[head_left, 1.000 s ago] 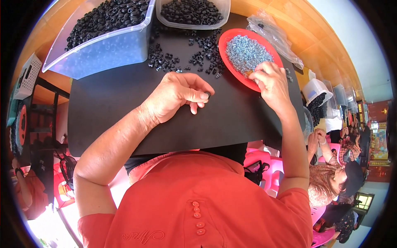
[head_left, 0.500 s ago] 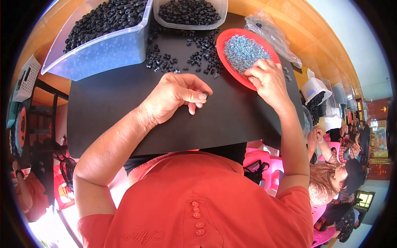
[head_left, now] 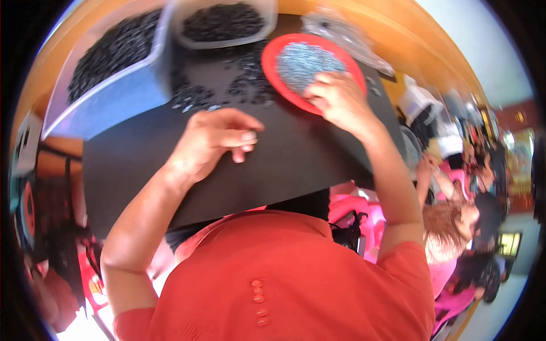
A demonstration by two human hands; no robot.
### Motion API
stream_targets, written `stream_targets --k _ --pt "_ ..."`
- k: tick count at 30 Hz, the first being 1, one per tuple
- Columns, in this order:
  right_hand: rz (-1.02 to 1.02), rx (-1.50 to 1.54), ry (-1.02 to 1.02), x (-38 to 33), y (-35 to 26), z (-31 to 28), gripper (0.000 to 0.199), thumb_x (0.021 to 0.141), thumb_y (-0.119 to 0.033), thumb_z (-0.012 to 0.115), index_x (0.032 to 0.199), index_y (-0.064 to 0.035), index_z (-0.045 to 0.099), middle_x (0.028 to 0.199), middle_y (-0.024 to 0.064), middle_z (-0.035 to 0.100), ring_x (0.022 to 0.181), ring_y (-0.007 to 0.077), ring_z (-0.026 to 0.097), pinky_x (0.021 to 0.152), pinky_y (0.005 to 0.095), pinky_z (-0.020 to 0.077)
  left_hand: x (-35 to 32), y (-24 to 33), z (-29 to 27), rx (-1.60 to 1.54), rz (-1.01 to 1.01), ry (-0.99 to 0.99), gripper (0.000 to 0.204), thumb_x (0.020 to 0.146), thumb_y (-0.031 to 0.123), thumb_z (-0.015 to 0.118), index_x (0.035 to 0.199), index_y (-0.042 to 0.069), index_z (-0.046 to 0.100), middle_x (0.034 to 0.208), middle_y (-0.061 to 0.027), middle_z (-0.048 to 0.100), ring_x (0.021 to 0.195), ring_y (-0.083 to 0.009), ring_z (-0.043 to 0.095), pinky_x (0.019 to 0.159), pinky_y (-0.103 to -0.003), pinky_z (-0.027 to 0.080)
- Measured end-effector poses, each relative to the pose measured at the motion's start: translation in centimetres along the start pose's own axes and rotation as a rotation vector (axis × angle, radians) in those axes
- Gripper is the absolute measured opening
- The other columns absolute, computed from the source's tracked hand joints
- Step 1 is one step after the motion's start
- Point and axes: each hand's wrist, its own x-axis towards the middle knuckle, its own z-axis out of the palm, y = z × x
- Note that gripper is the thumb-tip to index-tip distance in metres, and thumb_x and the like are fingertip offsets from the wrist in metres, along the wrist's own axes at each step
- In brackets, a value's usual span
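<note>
Nearest the camera is the person's orange shirt, its small buttons running down the front, with both bare forearms rising from it toward the work. The left hand rests on the black surface, fingers curled loosely inward and the fingertips bunched near the thumb — whether this grip pinches anything small cannot be told, since nothing shows between the fingers. Just beyond it, well clear of the knuckles, loose black parts lie scattered over the mat in a ragged band. To the right and a little farther off, the right hand lies over the near rim of the red plate, its fingers bent down into the heap of small silvery pieces that fills the plate; the grip is closed loosely among those pieces, though what exactly it holds is hidden under the fingers. Beyond the scattered parts stands a large clear bin on the left, heaped with the same black parts, and beside it a smaller clear tub also filled with them. A crumpled clear plastic bag lies past the plate at the surface's far edge — the picture is blurred there. Off to the right, other people sit among pink seats.
</note>
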Motion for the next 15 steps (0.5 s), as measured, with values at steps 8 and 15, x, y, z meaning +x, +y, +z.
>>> stream_targets --k 8,15 --pt "0.103 -0.002 -0.137 -0.3 -0.5 -0.7 0.008 0.075 -0.010 0.066 0.081 -0.0154 0.069 0.085 0.0008 0.061 0.097 0.0215 0.059 0.080 0.0413 0.0367 0.5 -0.7 0.2 0.033 0.095 -0.033 0.025 0.083 0.014 0.073 0.096 -0.006 0.065 0.083 -0.0102 0.062 0.069 -0.0178 0.059 0.058 -0.028 0.048" --pt "0.137 -0.027 -0.133 -1.3 -1.5 -0.8 0.008 0.084 -0.018 0.065 0.081 -0.0123 0.069 0.086 0.0022 0.062 0.095 0.0233 0.060 0.079 0.0423 0.0375 0.5 -1.1 0.0 0.019 0.113 -0.044 0.021 0.084 0.011 0.071 0.099 -0.002 0.066 0.085 -0.0088 0.061 0.069 -0.0171 0.060 0.057 -0.027 0.048"
